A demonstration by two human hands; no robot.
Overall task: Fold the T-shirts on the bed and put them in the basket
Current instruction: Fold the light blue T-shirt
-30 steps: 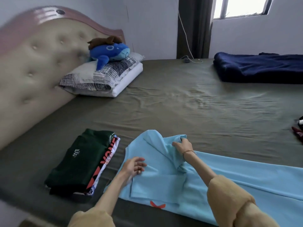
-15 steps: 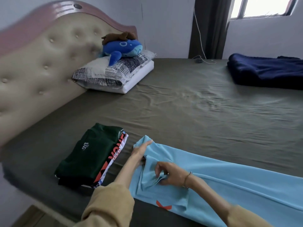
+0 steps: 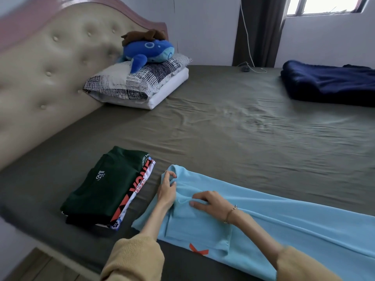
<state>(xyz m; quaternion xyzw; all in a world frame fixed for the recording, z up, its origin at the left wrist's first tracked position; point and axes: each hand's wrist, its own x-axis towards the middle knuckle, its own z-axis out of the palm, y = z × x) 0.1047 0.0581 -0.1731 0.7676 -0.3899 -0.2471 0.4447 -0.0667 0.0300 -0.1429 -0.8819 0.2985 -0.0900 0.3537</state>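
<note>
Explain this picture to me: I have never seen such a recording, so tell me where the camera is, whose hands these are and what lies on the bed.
The camera sits on a person's head and looks down at their own two hands; no robot is here. On the bed a light blue T-shirt lies stretched out, partly folded. The left hand pinches its far corner; the right hand presses flat on the cloth. Left of it lies a stack of folded shirts, dark green on top. Further back are pillows with a blue plush whale, and a navy blanket. No basket is in view.
</note>
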